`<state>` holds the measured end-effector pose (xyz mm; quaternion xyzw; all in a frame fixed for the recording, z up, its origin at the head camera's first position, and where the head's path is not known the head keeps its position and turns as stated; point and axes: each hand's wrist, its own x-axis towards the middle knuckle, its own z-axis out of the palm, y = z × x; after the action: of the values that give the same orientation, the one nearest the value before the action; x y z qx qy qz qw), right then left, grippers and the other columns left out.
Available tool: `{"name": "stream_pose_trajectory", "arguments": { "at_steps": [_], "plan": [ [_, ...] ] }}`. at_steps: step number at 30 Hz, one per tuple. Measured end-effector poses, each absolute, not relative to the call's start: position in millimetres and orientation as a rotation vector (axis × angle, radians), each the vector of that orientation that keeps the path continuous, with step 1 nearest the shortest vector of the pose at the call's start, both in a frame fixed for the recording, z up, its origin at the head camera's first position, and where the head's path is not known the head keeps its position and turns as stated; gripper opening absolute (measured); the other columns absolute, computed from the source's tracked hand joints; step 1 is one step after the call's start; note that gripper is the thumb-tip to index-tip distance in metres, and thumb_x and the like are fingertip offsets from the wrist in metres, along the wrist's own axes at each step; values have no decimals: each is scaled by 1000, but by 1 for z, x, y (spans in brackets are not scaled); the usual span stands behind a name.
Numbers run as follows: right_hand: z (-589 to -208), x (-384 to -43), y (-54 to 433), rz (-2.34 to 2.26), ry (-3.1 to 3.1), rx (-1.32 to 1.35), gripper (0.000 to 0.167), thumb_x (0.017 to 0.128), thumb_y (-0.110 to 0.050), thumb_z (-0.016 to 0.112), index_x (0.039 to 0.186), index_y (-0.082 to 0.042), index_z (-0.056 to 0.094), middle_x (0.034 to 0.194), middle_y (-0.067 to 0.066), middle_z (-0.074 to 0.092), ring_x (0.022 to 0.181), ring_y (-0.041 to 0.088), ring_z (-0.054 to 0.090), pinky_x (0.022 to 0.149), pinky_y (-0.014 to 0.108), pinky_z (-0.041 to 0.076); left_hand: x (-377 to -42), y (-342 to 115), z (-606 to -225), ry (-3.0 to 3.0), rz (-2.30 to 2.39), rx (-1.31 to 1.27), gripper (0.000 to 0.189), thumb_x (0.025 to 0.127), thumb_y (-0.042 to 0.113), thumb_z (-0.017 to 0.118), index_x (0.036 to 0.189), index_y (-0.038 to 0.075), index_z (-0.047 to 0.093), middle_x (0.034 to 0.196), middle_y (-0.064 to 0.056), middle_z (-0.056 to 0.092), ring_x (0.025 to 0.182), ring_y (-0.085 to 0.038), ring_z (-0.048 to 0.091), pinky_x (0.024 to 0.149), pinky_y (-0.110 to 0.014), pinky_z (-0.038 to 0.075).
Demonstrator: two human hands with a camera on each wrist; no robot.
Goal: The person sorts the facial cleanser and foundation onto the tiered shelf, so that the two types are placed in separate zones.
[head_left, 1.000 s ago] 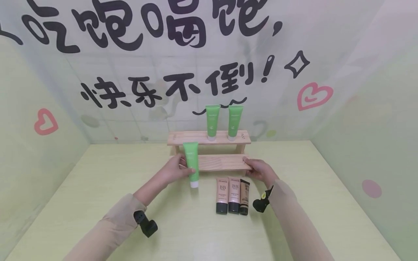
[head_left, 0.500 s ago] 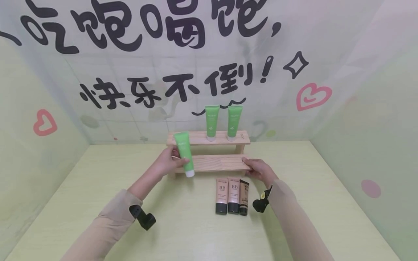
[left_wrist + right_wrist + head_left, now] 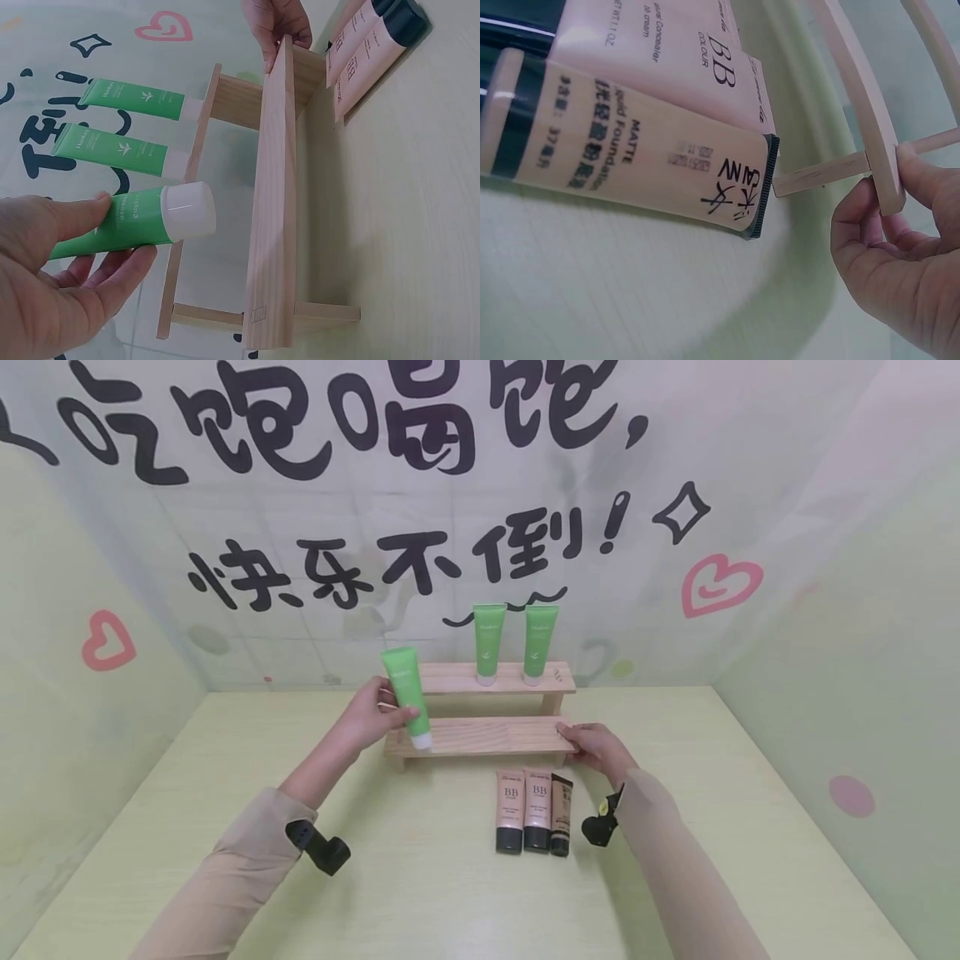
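My left hand (image 3: 369, 715) grips a green squeeze tube (image 3: 407, 687) with its white cap down, tilted, in front of the left end of a two-tier wooden rack (image 3: 480, 737). In the left wrist view, thumb and fingers lie on either side of this tube (image 3: 135, 219), its cap toward the rack. At the rack's right end, my right hand (image 3: 600, 750) pinches the lower shelf, thumb on top and fingers beneath; the right wrist view shows the shelf end (image 3: 889, 187) between them. Two matching green tubes (image 3: 489, 643) stand cap down on the upper shelf's right half.
Before the rack, two pink BB cream tubes (image 3: 510, 810) and a smaller tan foundation tube (image 3: 561, 815) lie side by side on the pale table (image 3: 420, 877), black caps toward me. A printed backdrop (image 3: 315, 510) rises behind the rack.
The left hand has carried its green tube leftward and up, from before the lower shelf toward the upper shelf's left end, tilting it more. The right hand stays on the rack.
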<state>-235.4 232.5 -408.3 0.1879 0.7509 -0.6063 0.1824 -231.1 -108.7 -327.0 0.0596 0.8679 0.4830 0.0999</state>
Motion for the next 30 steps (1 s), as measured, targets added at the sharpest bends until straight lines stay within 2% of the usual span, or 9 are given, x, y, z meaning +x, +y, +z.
{"name": "stream_pose_trajectory", "arguments": {
  "at_steps": [4, 6, 8, 11, 14, 18, 21, 27, 30],
  "plan": [
    [-406, -235, 232, -1681, 2144, 524, 59, 95, -25, 47, 135, 14, 28, 112, 16, 53, 87, 14, 54, 81, 26, 51, -230, -109, -324, 2560, 1452, 166, 53, 86, 16, 62, 126, -5, 35, 118, -22, 50, 107, -31, 53, 88, -34, 53],
    [-406, -235, 232, -1662, 2168, 531, 59, 95, -25, 47, 136, 13, 27, 123, 22, 48, 97, 18, 54, 91, 32, 50, -230, -109, -324, 2557, 1456, 164, 53, 86, 16, 62, 126, -6, 35, 118, -22, 50, 107, -31, 53, 88, -33, 53],
    [-407, -235, 233, -1636, 2205, 527, 59, 94, -26, 50, 135, 12, 29, 127, 24, 46, 102, 21, 53, 96, 35, 47, -231, -109, -324, 2558, 1456, 168, 53, 86, 16, 62, 126, -6, 35, 118, -22, 49, 107, -31, 53, 87, -33, 53],
    [-411, -237, 236, -1601, 2262, 481, 63, 90, -31, 56, 130, 13, 36, 118, 23, 51, 96, 21, 54, 89, 33, 50, -232, -110, -324, 2563, 1463, 165, 54, 86, 16, 62, 126, -6, 35, 118, -22, 49, 107, -31, 54, 88, -33, 53],
    [-412, -237, 236, -1575, 2291, 462, 65, 88, -34, 58, 128, 13, 37, 114, 21, 52, 94, 21, 54, 88, 33, 51, -234, -111, -322, 2574, 1488, 173, 54, 86, 16, 62, 126, -7, 34, 118, -22, 49, 108, -33, 54, 88, -34, 53],
    [-408, -235, 231, -1548, 2310, 516, 57, 92, -28, 53, 130, 11, 36, 122, 23, 49, 102, 23, 52, 95, 36, 47, -239, -110, -318, 2583, 1529, 174, 55, 86, 15, 61, 128, -7, 32, 120, -23, 47, 110, -35, 53, 91, -38, 51],
    [-405, -234, 228, -1529, 2337, 538, 54, 93, -26, 51, 130, 11, 37, 121, 22, 49, 99, 21, 53, 92, 33, 48, -246, -108, -316, 2607, 1544, 165, 55, 86, 15, 61, 128, -5, 32, 121, -22, 47, 112, -35, 53, 94, -40, 49],
    [-404, -234, 228, -1510, 2370, 542, 51, 93, -25, 52, 127, 11, 43, 94, 10, 53, 79, 14, 51, 78, 27, 50, -261, -102, -314, 2667, 1551, 167, 54, 86, 14, 62, 127, -4, 33, 122, -22, 48, 112, -35, 53, 94, -40, 49],
    [-405, -234, 228, -1505, 2379, 547, 49, 92, -25, 53, 125, 11, 45, 88, 7, 52, 77, 13, 50, 76, 26, 50, -265, -99, -312, 2687, 1569, 180, 53, 85, 14, 62, 127, -4, 33, 122, -23, 48, 111, -35, 53, 93, -40, 50]
  ]
}}
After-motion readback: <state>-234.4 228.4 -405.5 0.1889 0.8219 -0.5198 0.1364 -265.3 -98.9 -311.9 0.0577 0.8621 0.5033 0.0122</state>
